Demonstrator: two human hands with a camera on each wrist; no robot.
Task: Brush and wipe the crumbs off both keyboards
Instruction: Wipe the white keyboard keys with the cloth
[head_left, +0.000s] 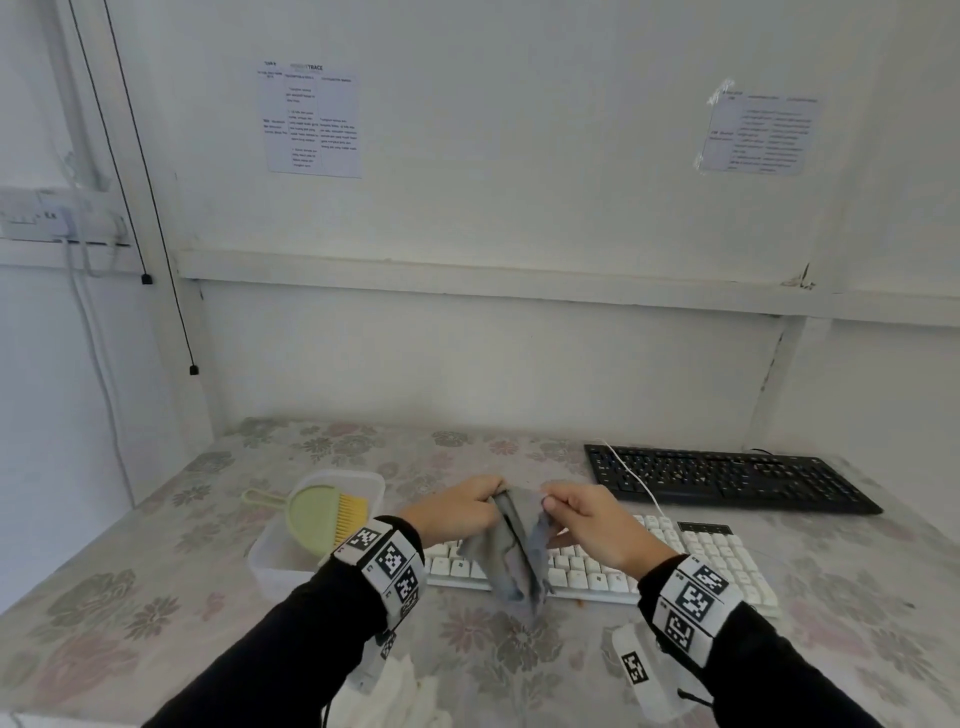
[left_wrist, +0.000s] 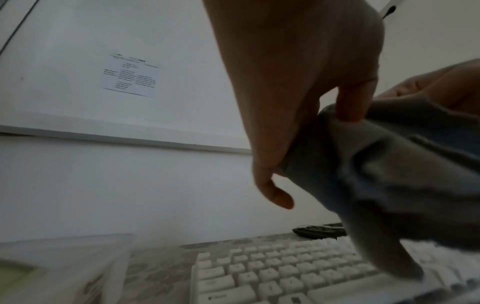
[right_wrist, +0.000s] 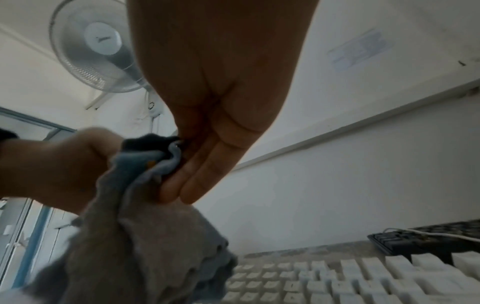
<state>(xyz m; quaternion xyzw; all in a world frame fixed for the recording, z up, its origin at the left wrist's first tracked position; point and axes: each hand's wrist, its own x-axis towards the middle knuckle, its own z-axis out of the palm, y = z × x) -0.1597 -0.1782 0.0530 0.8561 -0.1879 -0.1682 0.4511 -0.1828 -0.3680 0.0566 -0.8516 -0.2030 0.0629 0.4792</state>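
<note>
A grey cloth (head_left: 517, 551) hangs above the white keyboard (head_left: 691, 556), held up by both hands at its top edge. My left hand (head_left: 460, 506) pinches its left corner, and my right hand (head_left: 582, 519) pinches the right corner. In the left wrist view the cloth (left_wrist: 384, 174) bunches under my left hand's fingers (left_wrist: 350, 102). The right wrist view shows the cloth (right_wrist: 145, 236) pinched between thumb and fingers (right_wrist: 182, 185). A black keyboard (head_left: 727, 480) lies further back on the right. A green dustpan (head_left: 311, 519) with a yellow-bristled brush (head_left: 350, 514) sits in a tub.
The clear plastic tub (head_left: 270, 558) stands left of the white keyboard on the flowered tablecloth (head_left: 130, 597). A white cable (head_left: 636, 478) crosses the black keyboard. White tissue (head_left: 410, 696) lies at the near edge. The wall (head_left: 493, 364) closes the back.
</note>
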